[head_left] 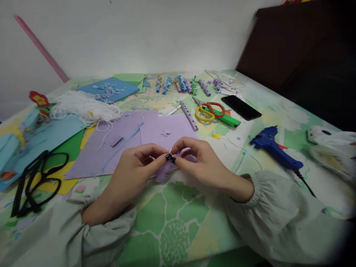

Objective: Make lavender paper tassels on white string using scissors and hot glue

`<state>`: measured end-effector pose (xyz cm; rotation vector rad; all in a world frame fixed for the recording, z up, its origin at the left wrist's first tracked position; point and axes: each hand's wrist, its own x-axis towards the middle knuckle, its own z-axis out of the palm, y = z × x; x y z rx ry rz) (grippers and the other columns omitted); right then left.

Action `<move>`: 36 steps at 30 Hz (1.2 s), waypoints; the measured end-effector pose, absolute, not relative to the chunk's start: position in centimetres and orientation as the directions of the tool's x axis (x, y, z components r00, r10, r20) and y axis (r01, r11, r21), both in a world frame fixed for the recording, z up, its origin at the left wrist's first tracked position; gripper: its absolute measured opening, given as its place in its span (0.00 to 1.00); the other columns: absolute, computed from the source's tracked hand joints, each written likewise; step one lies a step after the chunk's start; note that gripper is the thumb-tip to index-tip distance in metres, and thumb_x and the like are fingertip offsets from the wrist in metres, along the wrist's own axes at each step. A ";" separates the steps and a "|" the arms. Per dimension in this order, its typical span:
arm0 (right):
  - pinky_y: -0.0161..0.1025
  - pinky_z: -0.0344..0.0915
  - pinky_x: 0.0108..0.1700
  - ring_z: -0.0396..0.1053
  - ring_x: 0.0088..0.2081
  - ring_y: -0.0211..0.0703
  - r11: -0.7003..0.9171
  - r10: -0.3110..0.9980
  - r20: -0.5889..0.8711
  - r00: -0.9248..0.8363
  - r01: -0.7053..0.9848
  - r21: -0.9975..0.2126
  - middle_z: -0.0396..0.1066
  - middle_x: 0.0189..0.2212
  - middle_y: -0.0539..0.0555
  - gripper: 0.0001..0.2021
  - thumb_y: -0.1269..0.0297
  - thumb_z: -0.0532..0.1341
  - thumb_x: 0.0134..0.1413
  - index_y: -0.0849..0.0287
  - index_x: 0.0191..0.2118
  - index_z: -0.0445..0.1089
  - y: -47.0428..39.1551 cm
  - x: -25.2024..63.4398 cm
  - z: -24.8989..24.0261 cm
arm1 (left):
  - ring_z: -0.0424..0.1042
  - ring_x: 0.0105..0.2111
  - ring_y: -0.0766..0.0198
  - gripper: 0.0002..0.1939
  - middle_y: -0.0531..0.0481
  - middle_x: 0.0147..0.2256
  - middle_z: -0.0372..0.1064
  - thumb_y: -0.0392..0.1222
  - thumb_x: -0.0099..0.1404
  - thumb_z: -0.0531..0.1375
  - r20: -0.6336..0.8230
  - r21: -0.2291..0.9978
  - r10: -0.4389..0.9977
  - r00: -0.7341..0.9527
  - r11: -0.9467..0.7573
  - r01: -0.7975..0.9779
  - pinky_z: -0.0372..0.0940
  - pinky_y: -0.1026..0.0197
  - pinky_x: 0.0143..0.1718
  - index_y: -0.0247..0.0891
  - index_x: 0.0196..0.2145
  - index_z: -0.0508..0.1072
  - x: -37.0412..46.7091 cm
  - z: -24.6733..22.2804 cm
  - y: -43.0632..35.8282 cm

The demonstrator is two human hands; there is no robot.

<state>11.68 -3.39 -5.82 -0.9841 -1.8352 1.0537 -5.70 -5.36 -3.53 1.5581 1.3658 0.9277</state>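
My left hand [141,163] and my right hand [204,161] meet over the near side of the table, thumbs and forefingers pinched together tip to tip. A small white piece [170,151] pokes up between the fingertips; it could be the end of a string, but most of it is hidden. Just under the hands shows a piece of purple paper [164,175] with a cut edge; whether the fingers hold it too, I cannot tell. Behind them lie larger purple sheets [150,124], with a thin blue strip [122,146] across one.
Red-and-yellow-handled scissors [205,113], a green cutter [226,119], a phone [241,107] and a blue glue gun [275,148] lie to the right. White string [83,107] and black glasses [41,181] are at left. Several fringed paper rolls [182,83] line the back by the wall.
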 end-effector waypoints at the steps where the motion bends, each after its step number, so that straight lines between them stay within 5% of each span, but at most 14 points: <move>1: 0.36 0.66 0.36 0.69 0.33 0.37 0.344 0.892 0.230 -0.388 0.254 -0.904 0.73 0.31 0.51 0.03 0.68 0.60 0.52 0.60 0.33 0.70 -3.4 11.7 -5.8 | 0.70 0.28 0.65 0.03 0.54 0.27 0.76 0.41 0.58 0.65 0.010 0.921 0.991 0.137 -0.063 0.383 0.62 0.67 0.28 0.42 0.30 0.80 -5.7 -3.6 -5.3; 7: 0.36 0.61 0.31 0.65 0.27 0.37 0.366 0.908 0.215 -0.359 0.432 -0.824 0.70 0.24 0.49 0.03 0.68 0.61 0.48 0.60 0.26 0.70 -3.4 12.2 -5.2 | 0.71 0.28 0.64 0.06 0.53 0.29 0.77 0.42 0.59 0.63 0.045 0.887 0.991 0.127 -0.098 0.452 0.62 0.65 0.29 0.43 0.33 0.81 -5.9 -3.6 -5.1; 13: 0.36 0.67 0.37 0.70 0.34 0.38 0.350 0.878 0.257 -0.403 0.176 -0.920 0.72 0.32 0.51 0.05 0.66 0.61 0.53 0.60 0.35 0.69 -3.3 12.1 -5.3 | 0.70 0.28 0.64 0.06 0.53 0.28 0.77 0.42 0.59 0.63 0.024 0.898 0.994 0.107 -0.068 0.435 0.61 0.65 0.28 0.42 0.32 0.81 -5.8 -3.4 -5.2; 29: 0.35 0.68 0.35 0.69 0.30 0.35 0.397 0.884 0.334 -0.327 0.146 -0.906 0.71 0.28 0.48 0.04 0.75 0.60 0.48 0.60 0.31 0.69 -3.6 11.4 -6.3 | 0.62 0.25 0.69 0.06 0.52 0.25 0.71 0.41 0.52 0.68 -0.320 0.944 0.938 0.135 0.328 -0.040 0.56 0.68 0.25 0.37 0.28 0.80 -5.5 -4.1 -5.1; 36: 0.32 0.65 0.34 0.68 0.28 0.34 0.536 0.836 0.456 -0.306 0.276 -0.798 0.71 0.26 0.47 0.05 0.76 0.60 0.48 0.60 0.29 0.69 -3.9 11.4 -5.9 | 0.60 0.25 0.69 0.11 0.53 0.23 0.66 0.45 0.57 0.64 -0.309 0.947 0.934 0.183 0.319 -0.028 0.55 0.67 0.25 0.36 0.23 0.75 -5.6 -4.4 -5.1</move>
